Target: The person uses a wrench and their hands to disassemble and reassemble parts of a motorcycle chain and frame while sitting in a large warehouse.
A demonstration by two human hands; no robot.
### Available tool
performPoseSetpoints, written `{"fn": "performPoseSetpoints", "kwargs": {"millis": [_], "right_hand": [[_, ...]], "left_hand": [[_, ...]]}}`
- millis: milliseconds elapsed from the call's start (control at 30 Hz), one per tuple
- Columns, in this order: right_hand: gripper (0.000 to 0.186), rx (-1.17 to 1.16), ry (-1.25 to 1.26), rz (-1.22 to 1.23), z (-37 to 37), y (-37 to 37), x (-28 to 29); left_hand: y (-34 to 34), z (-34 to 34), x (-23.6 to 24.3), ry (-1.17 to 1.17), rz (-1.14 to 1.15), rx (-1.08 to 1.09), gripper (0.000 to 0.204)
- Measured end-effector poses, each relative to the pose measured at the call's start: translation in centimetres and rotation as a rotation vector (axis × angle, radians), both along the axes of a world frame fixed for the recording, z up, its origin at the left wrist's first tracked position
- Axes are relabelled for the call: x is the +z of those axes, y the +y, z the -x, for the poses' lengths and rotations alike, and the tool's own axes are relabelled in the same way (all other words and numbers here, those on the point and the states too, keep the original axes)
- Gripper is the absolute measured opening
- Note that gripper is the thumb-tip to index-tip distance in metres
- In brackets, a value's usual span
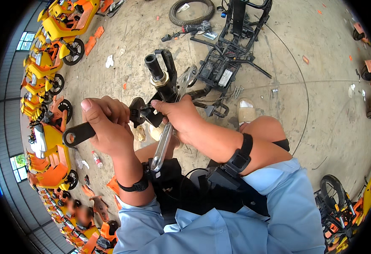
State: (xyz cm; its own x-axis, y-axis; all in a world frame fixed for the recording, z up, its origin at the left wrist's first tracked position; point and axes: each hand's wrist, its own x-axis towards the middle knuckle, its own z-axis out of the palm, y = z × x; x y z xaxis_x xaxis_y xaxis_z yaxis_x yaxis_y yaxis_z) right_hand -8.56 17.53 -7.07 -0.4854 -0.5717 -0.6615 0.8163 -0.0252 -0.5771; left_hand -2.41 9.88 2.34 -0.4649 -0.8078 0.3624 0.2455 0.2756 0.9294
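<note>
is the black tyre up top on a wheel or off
Off: the tyre is a bare ring, with floor and a white scrap showing through its middle.

Even, fairly bright light fills the floor [278, 131], with pale windows [26, 41] glowing at far left. The silver wrench [164, 142] glints. Fisheye curvature bends the left wall [7, 118], corners go black, and small lower-left patches [84, 216] are blurred.

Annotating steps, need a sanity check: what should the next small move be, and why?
Probably lift the black wrench toward the metal collar with the left hand: its head sits lower and to the left of the collar in this view, apparently not on it. The right hand, closed around the silver wrench, might steady things.
</note>
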Motion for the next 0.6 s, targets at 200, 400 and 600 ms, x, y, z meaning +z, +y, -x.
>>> {"fn": "performPoseSetpoints", "kwargs": {"millis": [200,400,600], "right_hand": [[0.045,-0.014,-0.061,0.01,0.0,0.4,-0.5],[0.028,-0.117,0.101,0.154,-0.6,3.7,0.3],[0.028,-0.108,0.566,0.43,2.0,6.1,1.3]], "left_hand": [[0.1,0.5,0.1,-0.04,0.031,0.014,0.045],[0.5,0.6,0.0,-0.122,0.083,0.049,0.047],[0.4,0.7,0.0,-0.118,0.098,0.013,0.046]]}}
